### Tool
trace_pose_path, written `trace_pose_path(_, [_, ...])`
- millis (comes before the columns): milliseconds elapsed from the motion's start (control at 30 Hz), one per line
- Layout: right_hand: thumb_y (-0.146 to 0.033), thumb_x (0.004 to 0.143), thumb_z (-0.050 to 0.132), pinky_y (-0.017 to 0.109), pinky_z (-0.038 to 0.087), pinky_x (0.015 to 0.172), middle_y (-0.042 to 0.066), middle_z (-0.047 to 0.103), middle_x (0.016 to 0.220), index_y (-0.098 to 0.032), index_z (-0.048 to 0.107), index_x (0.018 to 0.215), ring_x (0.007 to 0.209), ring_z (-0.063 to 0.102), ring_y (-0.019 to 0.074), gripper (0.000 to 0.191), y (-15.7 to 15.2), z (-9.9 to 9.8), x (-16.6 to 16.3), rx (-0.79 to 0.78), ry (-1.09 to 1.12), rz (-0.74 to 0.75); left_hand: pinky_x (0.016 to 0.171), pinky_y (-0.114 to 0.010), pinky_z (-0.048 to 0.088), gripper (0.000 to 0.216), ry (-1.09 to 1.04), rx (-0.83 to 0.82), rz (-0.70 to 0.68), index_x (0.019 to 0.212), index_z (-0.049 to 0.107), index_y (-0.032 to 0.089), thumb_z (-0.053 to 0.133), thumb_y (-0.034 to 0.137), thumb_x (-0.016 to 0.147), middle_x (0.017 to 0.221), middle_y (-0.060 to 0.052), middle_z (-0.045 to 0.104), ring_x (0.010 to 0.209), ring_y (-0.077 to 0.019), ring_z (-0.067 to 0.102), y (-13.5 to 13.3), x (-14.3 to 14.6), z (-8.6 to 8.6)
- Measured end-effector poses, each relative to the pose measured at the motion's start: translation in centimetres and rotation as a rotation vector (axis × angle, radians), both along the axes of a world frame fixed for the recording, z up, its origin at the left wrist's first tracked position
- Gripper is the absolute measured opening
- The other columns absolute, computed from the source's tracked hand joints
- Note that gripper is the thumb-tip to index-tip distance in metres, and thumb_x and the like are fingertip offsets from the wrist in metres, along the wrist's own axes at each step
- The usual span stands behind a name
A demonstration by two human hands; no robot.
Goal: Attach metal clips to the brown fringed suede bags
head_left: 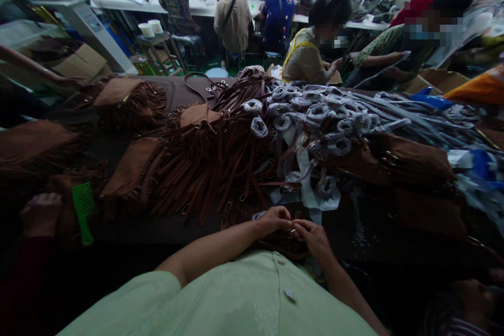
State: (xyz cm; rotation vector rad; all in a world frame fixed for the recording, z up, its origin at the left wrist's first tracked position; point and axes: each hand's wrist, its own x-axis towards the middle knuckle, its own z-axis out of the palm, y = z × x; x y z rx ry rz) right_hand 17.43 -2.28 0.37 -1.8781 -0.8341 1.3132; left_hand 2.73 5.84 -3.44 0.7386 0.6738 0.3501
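Close to my body, at the table's near edge, my left hand (pixel 274 219) and my right hand (pixel 315 236) meet with fingertips pinched. Between them is a thin brown strap with a small shiny metal fitting (pixel 293 230); its finer details are too small to tell. Dark brown material lies beneath my hands, partly hidden by them. Just beyond is a bundle of loose brown straps (pixel 212 173). Plastic-wrapped coiled straps (pixel 317 112) are heaped further back, some with gold-coloured clasps. White paper strips (pixel 307 173) lie between this heap and my hands.
Fringed brown bags (pixel 132 165) lie to the left, more brown bags (pixel 417 157) to the right. A green comb (pixel 84 215) rests near another person's hand (pixel 41 214). Small white bits (pixel 360 239) are scattered at right. Several people sit or stand beyond the table.
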Motion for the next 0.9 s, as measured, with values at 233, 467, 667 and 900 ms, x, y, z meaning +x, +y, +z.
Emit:
trace_pose_path(233, [-0.05,0.064,0.068,0.027,0.047,0.054,0.005,0.068,0.067,-0.015,0.074,0.085,0.06,0.06,0.0182,0.041,-0.4,0.0,-0.4,0.013,-0.057,0.007,0.056,-0.021,0.041,0.047,0.012,0.01,0.021,0.073,0.055,0.012,0.085,0.035,0.045,0.06,0.003,0.058,0.053,-0.0084,0.054,-0.2,0.2,-0.9])
trace_pose_path(467, [-0.042,0.074,0.061,0.031,0.048,0.069,0.007,0.071,0.082,-0.02,0.074,0.082,0.074,0.064,0.0222,0.027,-1.2,0.1,-1.3,0.099,-0.288,0.11,0.052,-0.022,0.042,0.049,0.051,-0.003,0.08,0.066,0.049,0.014,0.085,0.033,0.038,0.057,0.002,0.06,0.048,-0.0101,0.054,-1.0,0.6,-2.3])
trace_pose_path(667, [-0.04,0.078,0.057,0.032,0.047,0.075,0.006,0.071,0.088,-0.022,0.073,0.084,0.082,0.064,0.0231,0.025,-1.7,0.0,-1.5,0.126,-0.334,0.164,0.058,-0.025,0.043,0.043,0.155,0.196,-0.092,0.078,0.055,0.014,0.08,0.034,0.049,0.065,0.0,0.061,0.057,-0.0125,0.056,0.5,-0.3,-2.0])
trace_pose_path(900, [-0.041,0.076,0.056,0.035,0.046,0.082,0.007,0.071,0.091,-0.02,0.072,0.084,0.088,0.064,0.0242,0.028,-1.5,-0.8,-1.3,0.094,-0.332,0.2,0.072,-0.027,0.041,0.031,0.813,0.857,-0.573,0.093,0.066,0.02,0.059,0.045,0.075,0.088,-0.006,0.066,0.084,-0.0213,0.06,4.7,-4.3,0.3])
